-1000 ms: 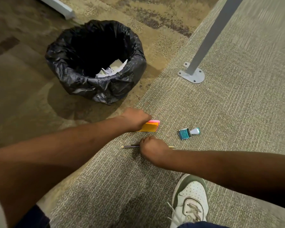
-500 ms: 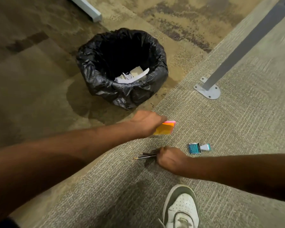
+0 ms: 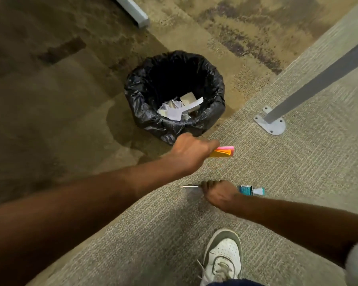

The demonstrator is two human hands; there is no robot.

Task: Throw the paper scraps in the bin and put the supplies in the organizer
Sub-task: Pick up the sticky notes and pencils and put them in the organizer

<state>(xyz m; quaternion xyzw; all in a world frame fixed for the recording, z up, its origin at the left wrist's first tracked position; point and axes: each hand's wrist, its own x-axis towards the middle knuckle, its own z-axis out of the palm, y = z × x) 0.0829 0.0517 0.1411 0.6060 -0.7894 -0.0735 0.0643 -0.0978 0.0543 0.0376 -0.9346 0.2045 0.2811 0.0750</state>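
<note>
I am looking straight down at a floor split on a diagonal: mottled brown and tan short-pile carpet (image 3: 56,104) on the left and far side, and a paler grey ribbed carpet (image 3: 298,172) with fine woven lines on the right and near side. On the brown carpet, close to the seam, stands a round waste bin lined with a crinkled glossy black plastic bag (image 3: 151,112); crumpled and torn white paper scraps (image 3: 179,109) lie inside it against the near wall. To the right a slanted grey metal table leg (image 3: 310,89) comes down onto a flat rounded metal foot plate (image 3: 272,125) with screws, resting on the grey carpet well apart from the bin. My bare left forearm reaches across from the lower left; my left hand (image 3: 191,151) is closed around one end of a stack of sticky notes in pink and orange layers (image 3: 223,152), held just in front of the bin's near side. My right hand (image 3: 219,193) is curled into a fist down on the grey carpet, gripping thin dark pencils (image 3: 189,186) whose ends poke out to the left. Just right of that hand, touching the carpet, lies a small teal and white supply, blurred, perhaps a correction tape dispenser (image 3: 251,190). Near the bottom edge sits my white leather sneaker with grey trim and laces (image 3: 223,256). No organizer is in view.
</note>
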